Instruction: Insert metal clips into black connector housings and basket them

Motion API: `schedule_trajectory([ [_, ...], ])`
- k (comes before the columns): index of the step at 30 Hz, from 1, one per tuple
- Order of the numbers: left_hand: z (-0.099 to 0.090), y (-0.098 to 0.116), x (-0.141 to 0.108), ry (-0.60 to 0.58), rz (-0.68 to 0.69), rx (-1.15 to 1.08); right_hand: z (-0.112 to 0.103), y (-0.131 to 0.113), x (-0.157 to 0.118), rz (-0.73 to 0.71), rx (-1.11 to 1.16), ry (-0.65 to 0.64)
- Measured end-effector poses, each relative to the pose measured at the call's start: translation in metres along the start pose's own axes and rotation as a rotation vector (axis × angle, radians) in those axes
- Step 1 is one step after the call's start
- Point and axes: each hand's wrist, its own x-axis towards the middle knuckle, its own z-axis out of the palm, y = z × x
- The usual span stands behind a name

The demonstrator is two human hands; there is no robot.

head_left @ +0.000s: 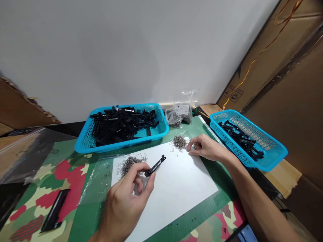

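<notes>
Nearest me, my left hand (128, 196) pinches a black plastic part (155, 166) above the white sheet (174, 188); its long axis slants, the free end pointing away and to the right. Bare paper spreads right of it, out to the sheet's edge. Farther off, my right hand (205, 147) has thumb and forefinger nearly together beside the right pile of metal pieces (179, 142); I can't tell whether they grip anything. Beyond stands the larger blue basket (121, 147).

This looks like a small assembly workshop: two blue perforated plastic baskets (163, 131) of black plastic parts (118, 124) and piled tiny metal pieces (179, 142) beside brown cardboard (290, 84) at right.
</notes>
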Motion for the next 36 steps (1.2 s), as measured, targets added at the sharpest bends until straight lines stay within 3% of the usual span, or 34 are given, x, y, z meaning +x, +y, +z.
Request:
schedule_trajectory([
  [10, 0.0, 0.0, -0.001, -0.021, -0.025, -0.037, -0.009, -0.003, -0.006, 0.006, 0.057, 0.015],
  [16, -0.001, 0.008, -0.001, -0.092, -0.199, -0.274, 0.007, -0.023, -0.008, -0.177, 0.436, 0.066],
  [24, -0.007, 0.018, 0.001, -0.455, -0.408, -0.661, 0.059, -0.057, -0.016, -0.288, 0.716, 0.002],
  [28, -0.007, 0.024, 0.0, -0.59, -0.554, -0.829, 0.063, -0.06, -0.019, -0.318, 0.725, -0.059],
  [36, -0.005, 0.023, 0.0, -0.702, -0.601, -0.958, 0.061, -0.057, -0.02, -0.345, 0.624, -0.134],
])
